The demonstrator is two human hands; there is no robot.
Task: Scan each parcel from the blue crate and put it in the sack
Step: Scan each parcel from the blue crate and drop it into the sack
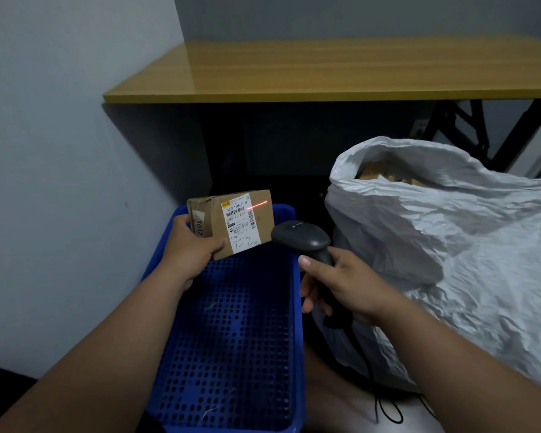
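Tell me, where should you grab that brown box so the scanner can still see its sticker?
By its left end, coming from the left, as the left hand does now. The cardboard parcel shows its white label toward the scanner; a grip on that end probably keeps fingers off the barcode.

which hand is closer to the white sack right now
Right. The right hand, gripping the scanner, is directly beside the sack; the left hand holds the parcel across the crate.

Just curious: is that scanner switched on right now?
On. The scanner throws a red line across the parcel.
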